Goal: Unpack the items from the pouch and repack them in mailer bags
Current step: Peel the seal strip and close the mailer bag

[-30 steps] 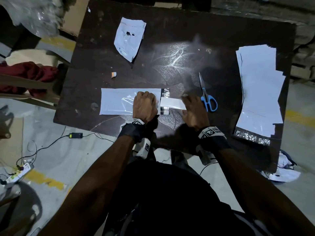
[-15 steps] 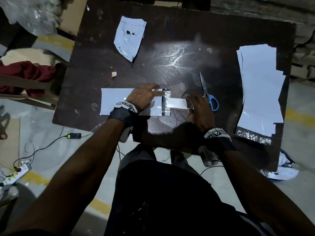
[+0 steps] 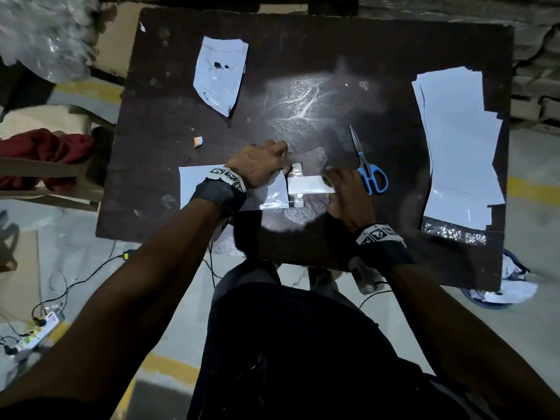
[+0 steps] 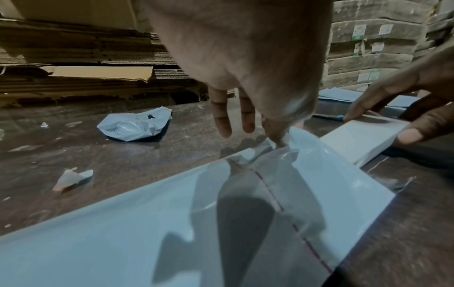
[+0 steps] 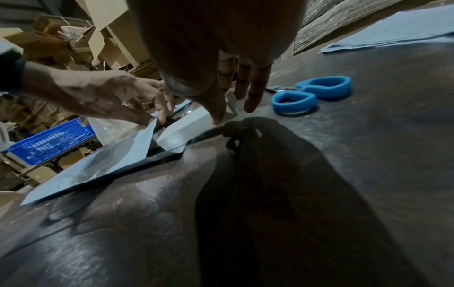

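Observation:
A white mailer bag (image 3: 206, 189) lies flat near the table's front edge, its silver-strip mouth to the right. My left hand (image 3: 283, 169) pinches the top layer of that mouth (image 4: 292, 139) and holds it lifted a little. A small flat white box (image 3: 306, 187) lies at the mouth, its left end just over the silver strip. My right hand (image 3: 328, 184) grips the box's right end between thumb (image 4: 415, 134) and fingers. In the right wrist view the box (image 5: 186, 126) points into the gap under the lifted layer (image 5: 145, 139). A torn, empty pouch (image 3: 219, 74) lies at the back left.
Blue-handled scissors (image 3: 371, 174) lie just right of my right hand. A stack of white mailer bags (image 3: 460, 147) covers the table's right side. A small paper scrap (image 3: 198, 141) lies behind the bag. Cardboard stacks (image 4: 73, 58) stand beyond the table; a blue crate (image 5: 49, 143) sits off to the left.
My left hand left its flat press on the bag, slid right to the mouth and lifted the top layer. The right hand stayed on the box at the mouth.

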Motion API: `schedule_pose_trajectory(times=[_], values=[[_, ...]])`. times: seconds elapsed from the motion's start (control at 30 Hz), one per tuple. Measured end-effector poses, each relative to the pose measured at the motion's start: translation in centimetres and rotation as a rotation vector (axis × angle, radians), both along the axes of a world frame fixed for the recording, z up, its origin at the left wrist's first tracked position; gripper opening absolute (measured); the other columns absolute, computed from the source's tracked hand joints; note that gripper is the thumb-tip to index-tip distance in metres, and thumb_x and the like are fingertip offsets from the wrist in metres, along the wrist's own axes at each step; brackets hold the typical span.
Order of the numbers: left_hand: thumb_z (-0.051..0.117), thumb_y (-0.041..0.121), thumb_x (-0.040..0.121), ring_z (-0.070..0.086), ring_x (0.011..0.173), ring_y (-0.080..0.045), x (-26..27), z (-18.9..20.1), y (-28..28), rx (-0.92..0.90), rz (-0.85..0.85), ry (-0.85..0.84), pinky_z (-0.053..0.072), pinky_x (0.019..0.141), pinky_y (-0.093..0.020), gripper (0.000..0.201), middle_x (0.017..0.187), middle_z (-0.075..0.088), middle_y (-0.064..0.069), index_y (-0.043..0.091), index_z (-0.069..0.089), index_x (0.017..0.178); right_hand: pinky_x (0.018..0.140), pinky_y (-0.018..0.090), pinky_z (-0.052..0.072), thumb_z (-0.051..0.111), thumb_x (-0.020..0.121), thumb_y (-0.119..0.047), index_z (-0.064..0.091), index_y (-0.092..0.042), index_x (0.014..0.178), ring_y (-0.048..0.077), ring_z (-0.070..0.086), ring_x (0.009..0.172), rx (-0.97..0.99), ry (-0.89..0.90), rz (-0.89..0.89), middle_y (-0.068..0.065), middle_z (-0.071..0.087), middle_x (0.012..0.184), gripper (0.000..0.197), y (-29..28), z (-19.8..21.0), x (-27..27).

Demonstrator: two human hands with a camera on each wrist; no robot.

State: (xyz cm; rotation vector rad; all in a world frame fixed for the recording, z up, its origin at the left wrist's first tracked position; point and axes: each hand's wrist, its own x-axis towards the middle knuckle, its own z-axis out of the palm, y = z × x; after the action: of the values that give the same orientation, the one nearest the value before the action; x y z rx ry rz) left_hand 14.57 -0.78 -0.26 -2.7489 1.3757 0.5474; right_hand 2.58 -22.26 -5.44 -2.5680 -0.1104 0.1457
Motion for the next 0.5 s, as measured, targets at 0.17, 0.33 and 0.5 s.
schedule_pose_trajectory(times=[0.17,0.33,0.5], values=[[0.051,0.012,0.092,0.057,0.102,-0.03,-0.5,0.0,0.3,-0.064,0.01,-0.042,0.045,0.064,-0.036,0.024,0.115,0.055,-0.008,0.019,0.065,0.11,0.087,0.048,0.045,0.064,0.06,0.003,0.058,-0.007,0.119,0.04,0.053,0.102,0.006,0.032,0.094,0.018,0.058,0.112,0.06,1.5,-0.2,0.0],[0.054,0.012,0.09,0.06,0.095,-0.031,-1.7,-0.3,0.5,-0.135,0.14,-0.024,0.051,0.064,-0.04,0.028,0.111,0.058,-0.007,0.023,0.066,0.113,0.094,0.034,0.047,0.07,0.066,0.004,0.056,-0.013,0.123,0.027,0.054,0.106,0.172,0.034,0.043,0.008,0.057,0.116,0.062,3.3,-0.5,-0.9],[0.053,0.012,0.088,0.062,0.089,-0.032,-2.2,-0.7,0.7,-0.159,0.176,-0.028,0.048,0.063,-0.038,0.031,0.109,0.061,-0.006,0.025,0.069,0.11,0.088,0.042,0.051,0.069,0.07,-0.013,0.052,-0.016,0.13,0.028,0.06,0.098,0.193,0.041,-0.026,0.007,0.058,0.121,0.061,5.5,0.1,-1.1]])
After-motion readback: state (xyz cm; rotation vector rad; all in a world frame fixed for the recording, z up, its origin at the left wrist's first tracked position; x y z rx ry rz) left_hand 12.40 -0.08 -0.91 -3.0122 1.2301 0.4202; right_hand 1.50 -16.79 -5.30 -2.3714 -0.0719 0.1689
